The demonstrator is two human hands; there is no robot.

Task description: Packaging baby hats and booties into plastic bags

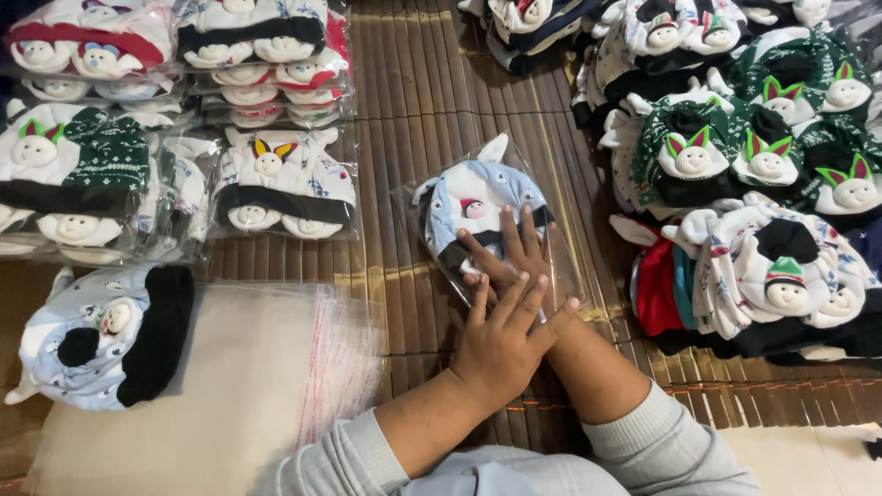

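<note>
Both hands lie crossed over one bagged item at the middle of the bamboo mat [432, 101]. Left hand [503, 342] is on top, fingers spread flat, palm down, gripping nothing. Right hand [505, 253] sits beneath it, fingers likewise stretched out and pressed flat on the clear plastic bag [551, 266]. Neither hand is clenched.

Inside the bag: a pale blue baby hat [478, 197] with a small white doll face and a dark band; the hat fills the bag's far end, and the fingertips of the right hand touch its near edge.

Near left corner of the mat: a stack of empty clear bags [230, 367], and on its left side a loose pale blue and black hat [106, 335], unbagged.

Far left edge: bagged hats in stacked rows [276, 188], white, green, red.

Right edge: a heap of unbagged hats [753, 156], green-patterned and white, well apart from the hands.
</note>
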